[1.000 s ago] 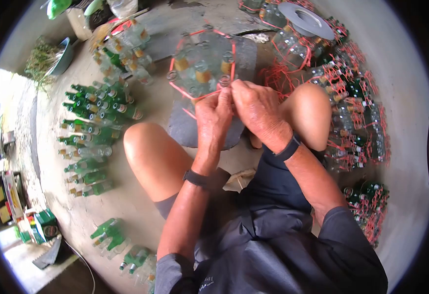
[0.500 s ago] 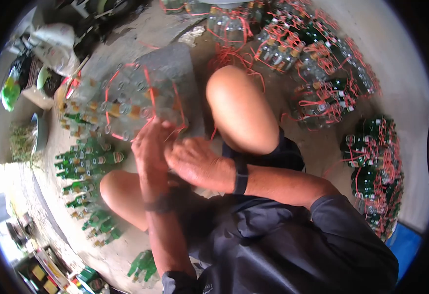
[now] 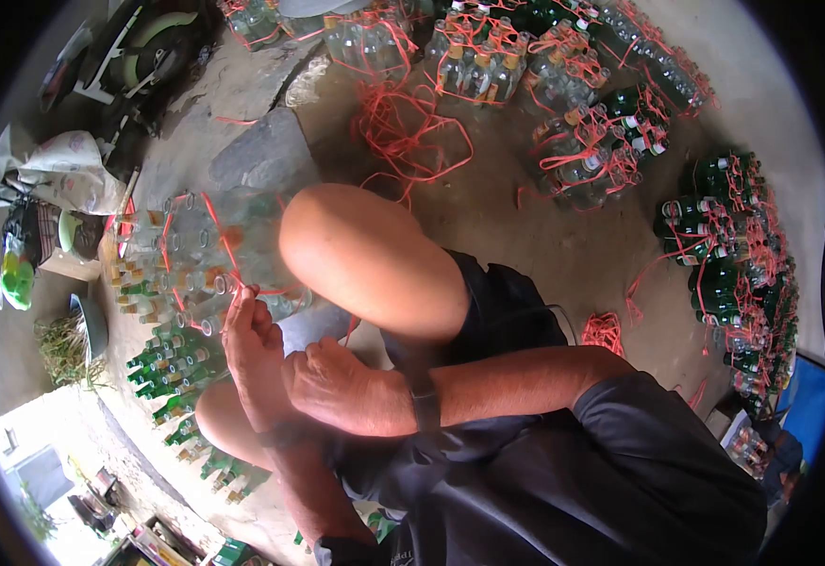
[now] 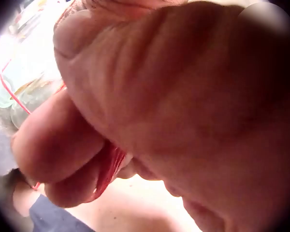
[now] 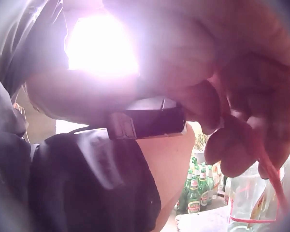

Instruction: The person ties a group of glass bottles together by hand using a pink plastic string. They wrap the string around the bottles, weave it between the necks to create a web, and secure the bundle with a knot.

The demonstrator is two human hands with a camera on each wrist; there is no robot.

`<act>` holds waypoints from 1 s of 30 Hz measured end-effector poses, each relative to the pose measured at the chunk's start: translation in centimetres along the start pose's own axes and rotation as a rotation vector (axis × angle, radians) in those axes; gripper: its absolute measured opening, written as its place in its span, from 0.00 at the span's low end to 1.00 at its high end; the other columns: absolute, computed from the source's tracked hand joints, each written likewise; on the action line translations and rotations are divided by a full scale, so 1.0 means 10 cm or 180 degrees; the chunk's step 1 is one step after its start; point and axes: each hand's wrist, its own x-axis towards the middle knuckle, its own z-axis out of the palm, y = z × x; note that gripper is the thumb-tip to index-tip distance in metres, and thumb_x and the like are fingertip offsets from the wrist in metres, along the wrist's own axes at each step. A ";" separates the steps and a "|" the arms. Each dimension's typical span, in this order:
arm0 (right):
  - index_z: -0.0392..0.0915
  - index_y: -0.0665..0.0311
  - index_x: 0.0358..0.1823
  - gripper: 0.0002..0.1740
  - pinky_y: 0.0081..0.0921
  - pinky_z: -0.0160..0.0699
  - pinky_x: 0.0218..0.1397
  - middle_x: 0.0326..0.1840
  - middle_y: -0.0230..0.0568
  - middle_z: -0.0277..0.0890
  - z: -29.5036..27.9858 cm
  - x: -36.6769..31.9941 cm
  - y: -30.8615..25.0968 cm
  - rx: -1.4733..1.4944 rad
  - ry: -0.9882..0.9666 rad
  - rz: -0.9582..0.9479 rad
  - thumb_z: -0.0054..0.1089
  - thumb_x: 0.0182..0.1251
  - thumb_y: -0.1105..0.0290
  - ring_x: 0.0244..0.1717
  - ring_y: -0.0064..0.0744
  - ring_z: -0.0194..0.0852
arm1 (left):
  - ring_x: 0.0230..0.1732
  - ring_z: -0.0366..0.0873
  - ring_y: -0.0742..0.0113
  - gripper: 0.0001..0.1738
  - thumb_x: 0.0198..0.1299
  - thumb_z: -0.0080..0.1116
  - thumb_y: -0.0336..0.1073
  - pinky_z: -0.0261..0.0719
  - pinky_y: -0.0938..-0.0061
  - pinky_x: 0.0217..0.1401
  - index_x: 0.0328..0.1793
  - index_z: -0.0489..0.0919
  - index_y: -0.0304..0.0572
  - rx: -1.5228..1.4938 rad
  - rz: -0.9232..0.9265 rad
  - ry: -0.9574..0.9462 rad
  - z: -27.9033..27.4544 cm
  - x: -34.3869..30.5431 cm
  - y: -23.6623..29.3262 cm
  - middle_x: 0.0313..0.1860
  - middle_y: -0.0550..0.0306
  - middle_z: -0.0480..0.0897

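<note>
A bundle of clear glass bottles (image 3: 261, 224) stands just beyond the left knee, ringed and crossed by red plastic strapping (image 3: 217, 229). My left hand (image 3: 255, 344) is at the near edge of the bundle, thumb and fingertips pinching the strapping close to the bottle necks. In the left wrist view, more of the red strapping (image 4: 110, 169) passes through its curled fingers. My right hand (image 3: 341, 389) is curled into a fist right beside the left, nearer the body. Red strapping (image 5: 273, 181) runs out from curled fingers in the right wrist view.
Green bottles (image 3: 172, 373) stand in rows at the left. Strapped bottle bundles (image 3: 587, 156) line the right side and back. Loose red strapping (image 3: 403, 132) lies tangled on the floor beyond the knee (image 3: 375, 259), and a coil (image 3: 603, 333) lies at the right. A motorbike (image 3: 139, 61) is at the back left.
The head view has swung right, so the bundle and hands appear further left. The hands have drawn from the bundle's near corner toward the body, and the right hand has curled into a fist.
</note>
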 end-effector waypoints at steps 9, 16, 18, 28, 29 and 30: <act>0.83 0.57 0.25 0.06 0.32 0.63 0.30 0.22 0.29 0.74 -0.24 -0.03 -0.02 0.0338 0.0095 0.0024 0.68 0.54 0.65 0.25 0.27 0.72 | 0.36 0.62 0.77 0.18 0.71 0.53 0.18 0.67 0.81 0.36 0.66 0.79 0.29 0.0971 0.0473 -0.0463 -0.34 0.17 -0.10 0.36 0.68 0.65; 0.88 0.58 0.32 0.09 0.35 0.73 0.34 0.31 0.33 0.83 -0.20 0.05 -0.11 0.0859 -0.0816 -0.0096 0.67 0.63 0.62 0.36 0.30 0.82 | 0.46 0.74 0.77 0.15 0.78 0.51 0.23 0.74 0.83 0.50 0.67 0.79 0.31 0.1067 0.0408 -0.0068 -0.15 0.00 -0.06 0.45 0.64 0.76; 0.88 0.58 0.32 0.09 0.35 0.72 0.33 0.31 0.32 0.83 -0.15 0.04 -0.16 0.0730 -0.0689 -0.0021 0.66 0.63 0.62 0.35 0.30 0.81 | 0.53 0.81 0.73 0.14 0.80 0.53 0.31 0.78 0.76 0.59 0.65 0.81 0.35 0.1598 0.0812 -0.0221 -0.36 0.17 -0.19 0.52 0.60 0.83; 0.88 0.63 0.38 0.10 0.35 0.75 0.34 0.38 0.39 0.87 -0.47 0.02 0.21 0.0740 -0.0615 -0.0027 0.66 0.63 0.64 0.37 0.31 0.83 | 0.43 0.80 0.70 0.17 0.69 0.56 0.16 0.80 0.74 0.52 0.62 0.81 0.31 0.2063 0.1129 -0.0520 -0.60 0.41 -0.29 0.41 0.58 0.83; 0.88 0.63 0.38 0.10 0.35 0.76 0.35 0.39 0.40 0.87 -0.55 0.02 0.26 0.0647 -0.0598 -0.0039 0.66 0.62 0.64 0.37 0.31 0.83 | 0.44 0.81 0.69 0.17 0.69 0.56 0.16 0.81 0.73 0.52 0.62 0.81 0.31 0.1834 0.0981 -0.0462 -0.60 0.40 -0.27 0.42 0.57 0.84; 0.88 0.64 0.39 0.11 0.34 0.76 0.35 0.40 0.40 0.87 -0.63 0.02 0.29 0.0556 -0.0610 -0.0065 0.66 0.62 0.65 0.37 0.31 0.83 | 0.48 0.83 0.68 0.17 0.69 0.56 0.16 0.82 0.72 0.54 0.62 0.81 0.31 0.2555 0.1343 -0.0650 -0.65 0.41 -0.22 0.46 0.55 0.86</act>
